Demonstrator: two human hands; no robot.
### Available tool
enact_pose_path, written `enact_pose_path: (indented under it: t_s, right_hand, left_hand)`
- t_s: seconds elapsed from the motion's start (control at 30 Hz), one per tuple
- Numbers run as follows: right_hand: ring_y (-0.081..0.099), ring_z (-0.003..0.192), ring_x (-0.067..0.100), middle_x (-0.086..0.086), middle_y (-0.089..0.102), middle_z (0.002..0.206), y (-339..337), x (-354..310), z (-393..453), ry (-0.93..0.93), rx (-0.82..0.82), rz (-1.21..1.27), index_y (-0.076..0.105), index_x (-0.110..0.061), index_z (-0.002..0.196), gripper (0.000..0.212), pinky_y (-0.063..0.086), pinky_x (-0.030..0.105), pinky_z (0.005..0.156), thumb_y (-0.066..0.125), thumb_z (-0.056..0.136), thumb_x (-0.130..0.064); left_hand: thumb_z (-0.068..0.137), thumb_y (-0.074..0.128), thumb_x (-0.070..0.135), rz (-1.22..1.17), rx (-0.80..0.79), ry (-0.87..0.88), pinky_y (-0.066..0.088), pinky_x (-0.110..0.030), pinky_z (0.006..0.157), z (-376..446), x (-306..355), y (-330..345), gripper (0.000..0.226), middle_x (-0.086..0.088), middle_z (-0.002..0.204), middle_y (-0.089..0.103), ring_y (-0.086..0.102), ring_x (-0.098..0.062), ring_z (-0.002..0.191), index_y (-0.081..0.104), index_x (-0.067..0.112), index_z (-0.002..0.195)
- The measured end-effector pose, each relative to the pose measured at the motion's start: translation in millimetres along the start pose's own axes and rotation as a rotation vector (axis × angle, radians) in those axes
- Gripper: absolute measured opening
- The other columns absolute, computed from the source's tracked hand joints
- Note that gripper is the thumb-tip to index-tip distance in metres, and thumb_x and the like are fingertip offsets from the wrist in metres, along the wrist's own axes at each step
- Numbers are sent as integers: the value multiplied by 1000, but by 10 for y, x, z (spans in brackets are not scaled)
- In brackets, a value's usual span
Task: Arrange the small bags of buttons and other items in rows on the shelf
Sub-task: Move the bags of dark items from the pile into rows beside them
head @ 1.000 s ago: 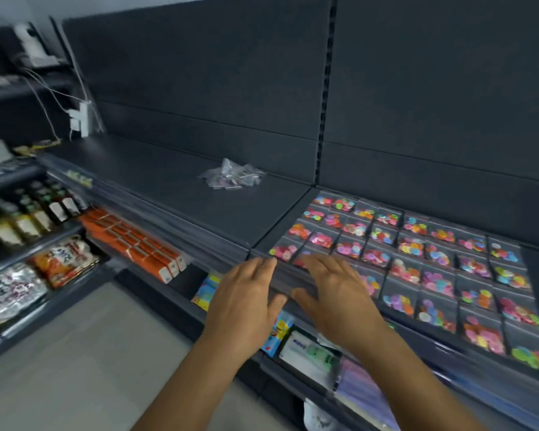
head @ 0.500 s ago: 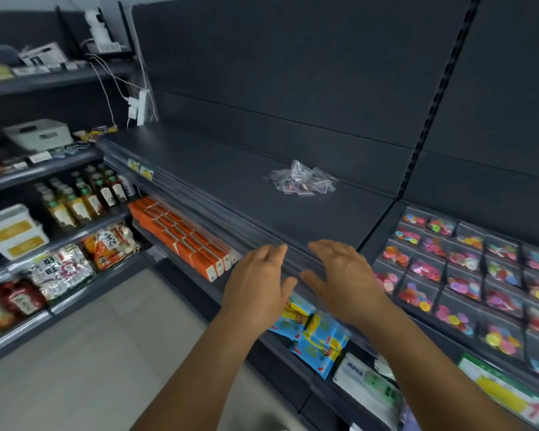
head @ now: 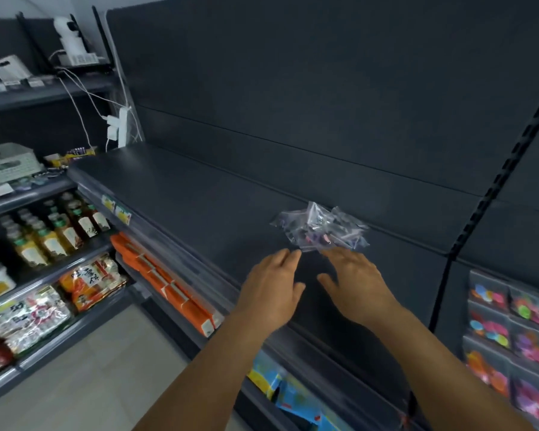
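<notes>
**Both grips spread wide before the pile of small bags**

Left hand [head: 273, 286] and right hand [head: 357, 283] reach over the dark shelf [head: 181, 194], fingers straight and holding nothing. Their fingertips lie just short of a heap of clear small bags [head: 321, 228] near the back panel. Bags of coloured buttons [head: 511, 331] lie in rows on the shelf section to the right.

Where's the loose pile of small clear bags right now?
The pile of clear bags lies mid-frame on the dark shelf, near its back panel, just beyond both hands' fingertips.
</notes>
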State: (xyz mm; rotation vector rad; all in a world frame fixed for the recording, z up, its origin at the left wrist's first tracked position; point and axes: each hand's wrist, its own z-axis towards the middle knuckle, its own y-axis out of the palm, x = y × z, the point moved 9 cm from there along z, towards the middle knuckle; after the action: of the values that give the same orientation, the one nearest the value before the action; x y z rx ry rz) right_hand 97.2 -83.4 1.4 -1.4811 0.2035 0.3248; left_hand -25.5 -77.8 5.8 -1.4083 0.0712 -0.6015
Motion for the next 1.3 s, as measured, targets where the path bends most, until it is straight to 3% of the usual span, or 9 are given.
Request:
enact_pose_path:
  t_s: [0.27, 0.43, 0.5, 0.63, 0.83, 1.0, 1.1, 1.23, 1.3]
  right_hand:
    - [17, 143, 18, -4, 21, 156, 271, 290, 591, 44, -99, -48, 23, -23, 148, 58, 16, 36, 117, 44, 96, -34]
    - [46, 120, 21, 1, 54, 128, 198, 252, 733, 63, 28, -120, 52, -16, 121, 29, 41, 27, 93, 50, 94, -25]
    - [52, 110, 20, 3, 59, 115, 170, 204, 718, 87, 59, -211, 56, -15, 108, 17, 47, 28, 83, 51, 92, -14]
    - [55, 107, 21, 3, 60, 109, 221, 119, 593, 76, 58, -282, 58, -16, 105, 18, 49, 28, 84, 49, 91, -8]
    - [56, 83, 23, 3, 62, 87, -23, 118, 275, 170, 242, 49, 59, -13, 90, 17, 39, 29, 65, 45, 95, -21]
    - [55, 61, 19, -6, 58, 67, -320, 189, 19, 316, 421, 248, 52, -19, 89, 11, 36, 28, 55, 44, 96, -20]
    - [53, 56, 1, -13, 58, 64, -491, 242, -166, 385, 519, 351, 51, -26, 85, 13, 37, 11, 49, 47, 95, -20]
    - [54, 54, -4, -10, 62, 65, -661, 327, -498, 450, 601, 441, 56, -27, 84, 13, 37, 8, 47, 51, 94, -22]
    - [51, 49, -2, -8, 62, 63, -708, 399, -683, 483, 604, 473, 58, -28, 82, 15, 36, 10, 45, 51, 93, -20]
  left_hand:
    - [97, 45, 36, 67, -126, 20, 21, -38, 116, 771, -218, 380, 63, -1, 158, 15, 13, -19, 144, 16, 18, 150]
    - [93, 53, 29, 116, 12, 88, 39, -31, 95, 953, -182, 306, 37, -2, 128, 54, 49, -21, 117, 51, 15, 127]
    - [92, 52, 20, 179, 56, 123, 41, -32, 89, 948, -159, 268, 25, -2, 118, 59, 54, -23, 108, 57, 15, 116]
    - [92, 48, 15, 187, 68, 207, 39, -31, 89, 876, -152, 277, 20, -2, 112, 61, 53, -22, 104, 62, 13, 106]
    - [87, 55, 19, -227, 144, 185, 38, -21, 69, 657, -228, 32, 7, 5, 85, 61, 51, -14, 88, 60, 16, 83]
    - [91, 52, 18, -579, 105, 80, 42, -21, 65, 624, -203, -70, 8, 8, 79, 65, 57, -9, 73, 57, 20, 85]
    - [93, 49, 17, -748, 63, 88, 42, -9, 59, 620, -61, -133, 18, 13, 73, 64, 58, 1, 68, 53, 28, 79]
    - [94, 48, 21, -924, -83, 121, 56, -43, 75, 546, 296, -43, 15, 1, 82, 66, 63, -17, 78, 56, 24, 82]
    - [94, 48, 21, -960, -137, 149, 56, -48, 74, 474, 510, 14, 16, -1, 80, 65, 63, -20, 78, 55, 25, 81]
